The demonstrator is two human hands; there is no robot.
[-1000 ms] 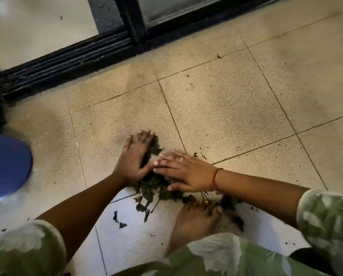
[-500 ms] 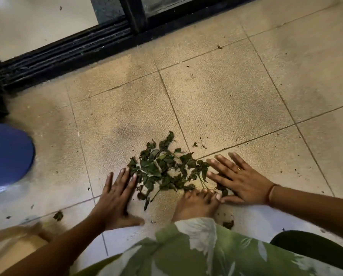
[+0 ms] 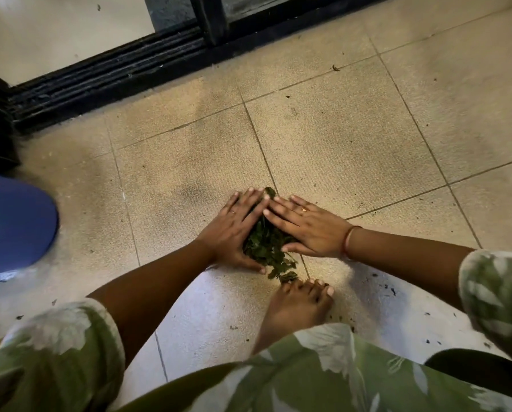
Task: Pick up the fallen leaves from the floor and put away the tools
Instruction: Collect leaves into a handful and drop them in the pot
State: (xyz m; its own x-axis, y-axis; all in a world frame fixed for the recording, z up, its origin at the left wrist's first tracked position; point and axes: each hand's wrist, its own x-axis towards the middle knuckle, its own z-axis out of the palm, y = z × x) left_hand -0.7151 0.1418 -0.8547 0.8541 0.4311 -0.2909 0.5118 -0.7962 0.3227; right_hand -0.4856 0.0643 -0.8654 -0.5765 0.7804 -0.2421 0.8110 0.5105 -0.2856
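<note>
hands were spread apart half a second ago, pile scattered. now left hand [image 3: 235, 230] and right hand [image 3: 309, 230] have swept together, fingers straight, palms squeezing the leaves [image 3: 263, 246] into a tight heap on the floor [image 3: 338, 129] by the bare foot [image 3: 296, 304]. probably ready to scoop; not lifted yet.

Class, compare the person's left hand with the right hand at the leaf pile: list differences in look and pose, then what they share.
The right hand wears a red thread bracelet at its wrist; the left hand has a bare wrist. The left hand flanks the heap of dark green leaves on its left, the right hand on its right. Both press straight fingers against the heap, fingertips nearly meeting.
</note>
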